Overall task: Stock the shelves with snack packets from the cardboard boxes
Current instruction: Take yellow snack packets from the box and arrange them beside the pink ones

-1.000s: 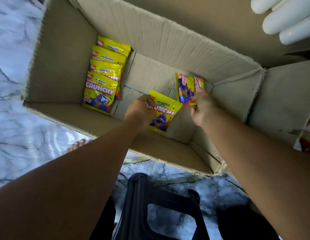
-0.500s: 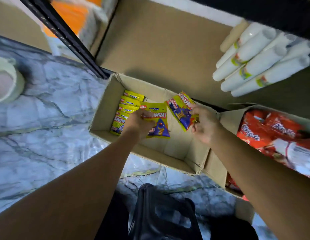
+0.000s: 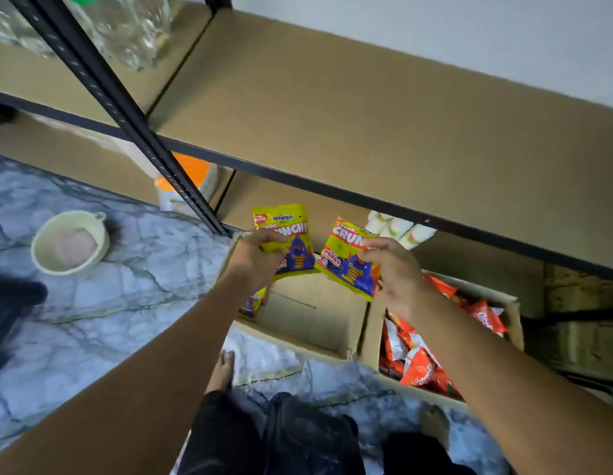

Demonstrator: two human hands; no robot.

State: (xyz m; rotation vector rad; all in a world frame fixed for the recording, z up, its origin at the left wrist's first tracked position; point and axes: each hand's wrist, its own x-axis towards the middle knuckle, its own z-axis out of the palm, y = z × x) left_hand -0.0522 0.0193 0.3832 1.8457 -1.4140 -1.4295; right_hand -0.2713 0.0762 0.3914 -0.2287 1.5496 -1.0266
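My left hand [image 3: 255, 257] grips one yellow Crunchy snack packet [image 3: 291, 234] above the open cardboard box [image 3: 315, 320] on the floor. My right hand [image 3: 397, 272] pinches a second yellow Crunchy packet [image 3: 348, 260] just to the right of the first. Both packets are lifted clear of the box, below the front edge of a brown shelf board [image 3: 366, 114]. More yellow packets [image 3: 253, 301] lie at the box's left end, mostly hidden by my left wrist.
A second box [image 3: 510, 313] with red snack packets [image 3: 418, 361] stands to the right. White rolls [image 3: 397, 228] lie on the lower shelf. A black shelf upright [image 3: 126, 108] runs diagonally. A cream bowl [image 3: 70, 243] sits on the marble floor at left. My bare feet stand below the boxes.
Both hands have lifted their yellow packets up out of the box. My view has risen from inside the box to the shelves above.
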